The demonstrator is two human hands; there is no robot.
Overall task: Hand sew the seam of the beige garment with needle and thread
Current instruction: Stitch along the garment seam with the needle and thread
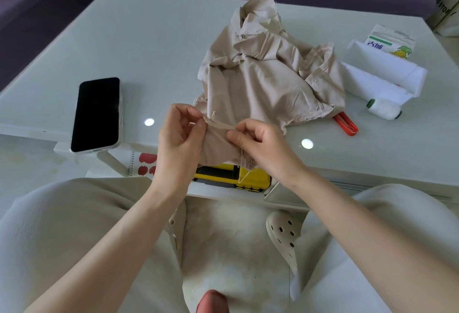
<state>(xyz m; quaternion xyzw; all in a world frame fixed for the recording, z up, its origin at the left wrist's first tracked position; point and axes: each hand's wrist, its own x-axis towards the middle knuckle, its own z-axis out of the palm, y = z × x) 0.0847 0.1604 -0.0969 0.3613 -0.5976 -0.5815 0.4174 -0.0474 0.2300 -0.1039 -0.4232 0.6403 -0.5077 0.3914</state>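
Note:
The beige garment [268,74] lies crumpled on the white glass table [154,39], its near edge pulled over the table's front. My left hand [178,139] pinches the folded seam edge at its left end. My right hand [258,146] pinches the same seam a little to the right. A pale thread [244,176] hangs down from under my right hand. The needle itself is too small to make out. A white thread spool [385,109] lies on the table to the right of the garment.
A black phone [96,114] lies face up at the table's left front. A red thread snipper [346,124] pokes out under the garment's right side. A white box [380,74] holds a packet. A yellow tool [233,178] and a notebook [144,163] sit on the lower shelf.

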